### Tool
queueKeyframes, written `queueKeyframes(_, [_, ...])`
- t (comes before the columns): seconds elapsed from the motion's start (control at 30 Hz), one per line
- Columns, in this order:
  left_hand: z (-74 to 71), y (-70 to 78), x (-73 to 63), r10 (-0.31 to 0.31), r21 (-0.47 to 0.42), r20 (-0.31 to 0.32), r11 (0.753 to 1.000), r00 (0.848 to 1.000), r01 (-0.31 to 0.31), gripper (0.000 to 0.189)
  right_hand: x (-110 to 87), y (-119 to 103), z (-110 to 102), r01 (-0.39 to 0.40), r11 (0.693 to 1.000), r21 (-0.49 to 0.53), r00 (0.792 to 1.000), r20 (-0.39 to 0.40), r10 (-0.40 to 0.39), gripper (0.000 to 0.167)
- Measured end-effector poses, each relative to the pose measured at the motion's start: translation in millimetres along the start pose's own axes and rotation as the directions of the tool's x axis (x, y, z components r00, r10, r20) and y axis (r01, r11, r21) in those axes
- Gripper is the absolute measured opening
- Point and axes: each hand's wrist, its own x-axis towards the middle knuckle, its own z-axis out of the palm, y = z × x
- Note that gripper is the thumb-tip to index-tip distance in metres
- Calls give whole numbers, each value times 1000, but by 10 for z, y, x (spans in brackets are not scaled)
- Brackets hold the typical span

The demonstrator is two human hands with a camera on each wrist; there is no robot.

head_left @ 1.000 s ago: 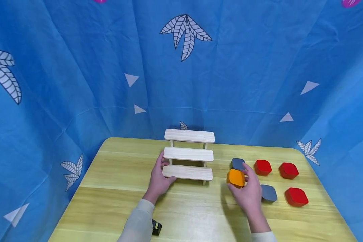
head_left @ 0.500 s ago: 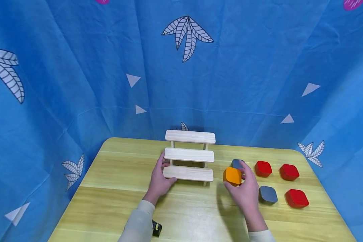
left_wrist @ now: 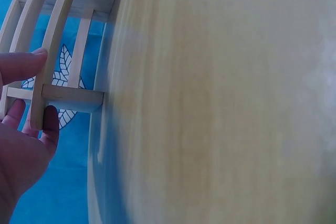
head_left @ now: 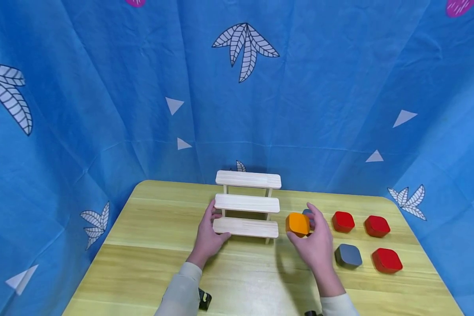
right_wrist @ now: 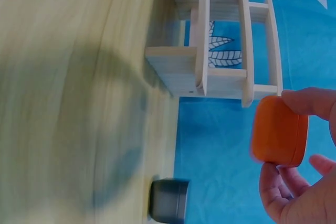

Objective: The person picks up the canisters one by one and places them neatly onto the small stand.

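A three-tier wooden display stand (head_left: 246, 202) stands near the back of the table. My left hand (head_left: 209, 239) grips its left end; in the left wrist view the thumb (left_wrist: 23, 66) lies on one face of the lowest board and fingers curl round the other. My right hand (head_left: 317, 245) pinches a small orange rounded-square box (head_left: 298, 224) between thumb and fingers. The box hangs above the table, just right of the stand's lowest tier, and its shadow falls on the wood. In the right wrist view the orange box (right_wrist: 278, 132) shows a seam near one edge.
At the right lie three red boxes (head_left: 343, 222) and a grey box (head_left: 348, 256) of like shape. Another grey box (head_left: 307, 212) is partly hidden behind my right hand. A small black object (head_left: 204, 299) lies by the left sleeve. A blue patterned cloth (head_left: 320, 109) surrounds the table (head_left: 253, 281).
My right hand has carried the orange box left and slightly farther back, toward the stand, uncovering more of the nearer grey box. The left hand has kept its place on the stand.
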Motion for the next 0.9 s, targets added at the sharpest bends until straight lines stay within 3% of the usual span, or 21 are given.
queueKeyframes(0.9, [-11, -13, 5, 6, 9, 6, 1000, 1000, -6, 116, 120, -256, 129, 40, 999, 28, 999, 15, -40, 93])
